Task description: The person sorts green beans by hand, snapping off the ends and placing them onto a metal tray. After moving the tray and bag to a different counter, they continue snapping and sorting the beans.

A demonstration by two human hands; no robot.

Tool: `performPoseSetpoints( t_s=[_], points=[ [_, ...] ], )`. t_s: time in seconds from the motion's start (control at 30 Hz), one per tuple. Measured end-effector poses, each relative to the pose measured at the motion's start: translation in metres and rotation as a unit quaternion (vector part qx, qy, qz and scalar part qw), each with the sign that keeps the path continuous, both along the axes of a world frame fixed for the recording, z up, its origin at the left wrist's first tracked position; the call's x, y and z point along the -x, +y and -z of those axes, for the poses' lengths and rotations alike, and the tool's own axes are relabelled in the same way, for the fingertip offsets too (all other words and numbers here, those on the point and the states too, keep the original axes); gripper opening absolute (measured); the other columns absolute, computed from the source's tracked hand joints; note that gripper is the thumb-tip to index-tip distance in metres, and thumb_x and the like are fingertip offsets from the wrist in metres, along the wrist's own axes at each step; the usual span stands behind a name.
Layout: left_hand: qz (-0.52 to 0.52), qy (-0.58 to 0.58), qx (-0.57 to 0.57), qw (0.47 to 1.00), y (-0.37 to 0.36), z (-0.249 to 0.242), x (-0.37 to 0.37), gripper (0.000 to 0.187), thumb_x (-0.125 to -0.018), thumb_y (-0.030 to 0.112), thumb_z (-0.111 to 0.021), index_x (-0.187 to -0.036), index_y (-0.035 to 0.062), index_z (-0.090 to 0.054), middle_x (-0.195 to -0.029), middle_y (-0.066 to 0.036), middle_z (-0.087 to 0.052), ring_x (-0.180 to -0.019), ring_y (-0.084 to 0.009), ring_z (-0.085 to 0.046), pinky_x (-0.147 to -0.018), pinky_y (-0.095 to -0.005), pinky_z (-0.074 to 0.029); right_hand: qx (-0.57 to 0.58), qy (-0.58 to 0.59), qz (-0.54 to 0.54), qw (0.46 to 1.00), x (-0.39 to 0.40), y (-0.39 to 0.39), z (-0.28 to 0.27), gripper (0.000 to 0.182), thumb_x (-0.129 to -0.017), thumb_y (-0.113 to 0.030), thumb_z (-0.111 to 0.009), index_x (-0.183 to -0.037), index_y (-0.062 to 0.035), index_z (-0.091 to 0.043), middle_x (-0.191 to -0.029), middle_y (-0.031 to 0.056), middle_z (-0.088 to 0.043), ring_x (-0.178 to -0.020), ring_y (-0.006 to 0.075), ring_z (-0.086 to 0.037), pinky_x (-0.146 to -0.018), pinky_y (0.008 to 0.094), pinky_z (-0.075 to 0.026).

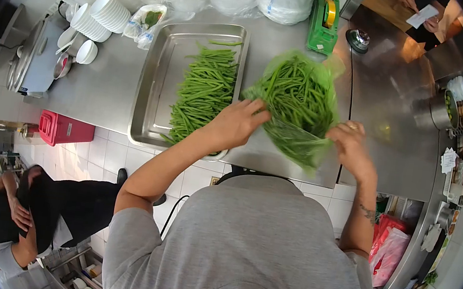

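Translucent green plastic bag (300,142), loaded with slender green beans (299,89), sits at the front of a brushed stainless-steel counter (97,85), directly ahead of the person's torso and between both hands. Left hand (237,123): fingertips pinched on the bag's near left edge. Right hand (351,145): thumb and fingers gripping its near right edge, wrist bent inward. Key relation: bag just beyond the fingers, its long axis running roughly away from the body, its film spread sideways between the two grips; neither hand clearly nearer. Whether its underside bears fully on the steel, cannot tell. To its left, just beside, a shallow rectangular stainless-steel tray (158,83), long side also pointing away from the body; left hand the nearer one, its forearm crossing over the tray's near right corner. Inside, against the right wall, a long heap of loose green beans (207,81), most lying crosswise; left part bare metal. Textures: bag film thin, glossy, wrinkled, slack toward the near end; beans matt, smooth, thin, tangled in the bag, more combed in the tray. Tray rim rolled, corners rounded. Beyond the bag, a green tabletop dispenser with a yellow roll (322,28) and a domed silver bell (359,40).
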State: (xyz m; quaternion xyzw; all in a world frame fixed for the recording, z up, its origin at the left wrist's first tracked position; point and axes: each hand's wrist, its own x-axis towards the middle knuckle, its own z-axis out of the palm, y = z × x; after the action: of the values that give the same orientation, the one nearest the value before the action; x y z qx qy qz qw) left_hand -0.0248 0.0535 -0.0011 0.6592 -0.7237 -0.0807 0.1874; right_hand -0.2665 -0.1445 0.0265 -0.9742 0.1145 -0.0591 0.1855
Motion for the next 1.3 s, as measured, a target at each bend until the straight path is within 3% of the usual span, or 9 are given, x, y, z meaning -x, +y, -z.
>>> performPoseSetpoints(
  t_s=[0.07,0.17,0.37,0.47,0.77,0.97,1.1,1.23,1.3],
  points=[
    [-0.017,0.025,0.069,0.997,-0.013,0.0,-0.001,0.036,-0.069,-0.005,-0.055,-0.104,0.0025,-0.056,-0.108,-0.013,-0.051,-0.095,-0.0312,-0.054,-0.079,-0.0392,-0.045,-0.027,0.04,0.041,0.998,0.004,-0.004,-0.006,0.022,-0.071,0.002,-0.059,-0.091,-0.0077,-0.063,-0.091,0.0082,-0.062,-0.091,0.028,-0.053,-0.09,0.0395,-0.035],
    [-0.003,-0.01,0.032,0.999,-0.028,0.006,-0.007,0.035,-0.071,-0.004,-0.057,-0.105,0.0034,-0.056,-0.109,-0.015,-0.05,-0.097,-0.0333,-0.054,-0.082,-0.0404,-0.045,-0.032,-0.057,-0.002,0.998,-0.019,0.033,0.012,0.019,-0.076,-0.008,-0.064,-0.094,-0.006,-0.06,-0.089,0.0104,-0.062,-0.09,0.0286,-0.054,-0.092,0.0403,-0.034],
    [-0.022,0.027,0.007,0.999,-0.042,0.019,-0.012,0.04,-0.073,0.0,-0.064,-0.11,0.0097,-0.051,-0.101,-0.012,-0.053,-0.096,-0.0329,-0.054,-0.08,-0.0408,-0.045,0.024,-0.017,0.068,0.997,-0.036,0.069,0.039,0.025,-0.078,-0.017,-0.066,-0.092,-0.0023,-0.052,-0.083,0.0143,-0.061,-0.086,0.0281,-0.055,-0.085,0.0398,-0.034],
    [-0.015,0.0,0.01,1.0,-0.043,0.02,-0.024,0.043,-0.071,-0.003,-0.063,-0.11,0.0098,-0.049,-0.103,-0.012,-0.053,-0.097,-0.0326,-0.054,-0.08,-0.0408,-0.045,0.014,-0.047,0.107,0.993,-0.031,0.075,0.048,0.016,-0.078,-0.012,-0.064,-0.087,-0.0048,-0.053,-0.078,0.0126,-0.058,-0.082,0.0279,-0.055,-0.081,0.038,-0.034],
    [-0.041,-0.033,-0.002,0.999,-0.057,0.039,-0.045,0.042,-0.073,-0.008,-0.052,-0.11,0.01,-0.045,-0.093,-0.015,-0.058,-0.088,-0.0363,-0.056,-0.075,-0.0448,-0.045,-0.016,-0.063,-0.051,0.997,-0.004,0.067,0.041,0.013,-0.071,-0.003,-0.06,-0.08,-0.0107,-0.055,-0.079,0.0052,-0.051,-0.081,0.024,-0.051,-0.084,0.0366,-0.037],
    [-0.184,0.233,-0.076,0.952,-0.063,0.036,-0.046,0.029,-0.082,0.008,-0.058,-0.107,0.001,-0.047,-0.094,-0.023,-0.06,-0.088,-0.0399,-0.059,-0.077,-0.0427,-0.047,-0.065,-0.076,-0.092,0.991,0.0,0.078,0.067,0.011,-0.072,-0.002,-0.059,-0.078,-0.0097,-0.055,-0.079,0.0055,-0.051,-0.081,0.0234,-0.051,-0.081,0.0354,-0.039],
    [-0.264,0.24,-0.062,0.932,-0.079,0.03,-0.024,0.044,-0.083,0.025,-0.062,-0.111,-0.0065,-0.048,-0.098,-0.028,-0.06,-0.095,-0.0404,-0.059,-0.083,-0.0426,-0.046,-0.092,-0.092,-0.131,0.983,-0.03,0.089,0.066,0.01,-0.069,-0.002,-0.06,-0.075,-0.0091,-0.055,-0.078,0.0061,-0.051,-0.08,0.0239,-0.051,-0.079,0.0337,-0.04],
    [-0.259,0.126,-0.079,0.954,-0.097,0.041,-0.018,0.044,-0.08,0.023,-0.061,-0.105,-0.0122,-0.051,-0.101,-0.031,-0.058,-0.1,-0.0422,-0.056,-0.088,-0.0441,-0.045,-0.272,-0.077,-0.127,0.951,-0.044,0.079,0.041,0.013,-0.083,-0.013,-0.059,-0.093,-0.0058,-0.062,-0.094,0.007,-0.059,-0.092,0.026,-0.053,-0.082,0.035,-0.042],
    [-0.226,0.164,-0.172,0.945,-0.102,0.032,-0.026,0.041,-0.079,0.019,-0.06,-0.104,-0.0126,-0.052,-0.106,-0.032,-0.056,-0.103,-0.0426,-0.054,-0.09,-0.0438,-0.044,-0.214,-0.158,-0.04,0.963,-0.049,0.059,0.034,0.021,-0.087,-0.019,-0.057,-0.103,-0.0057,-0.061,-0.1,0.0088,-0.06,-0.095,0.0276,-0.054,-0.083,0.0363,-0.043]
  ],
)
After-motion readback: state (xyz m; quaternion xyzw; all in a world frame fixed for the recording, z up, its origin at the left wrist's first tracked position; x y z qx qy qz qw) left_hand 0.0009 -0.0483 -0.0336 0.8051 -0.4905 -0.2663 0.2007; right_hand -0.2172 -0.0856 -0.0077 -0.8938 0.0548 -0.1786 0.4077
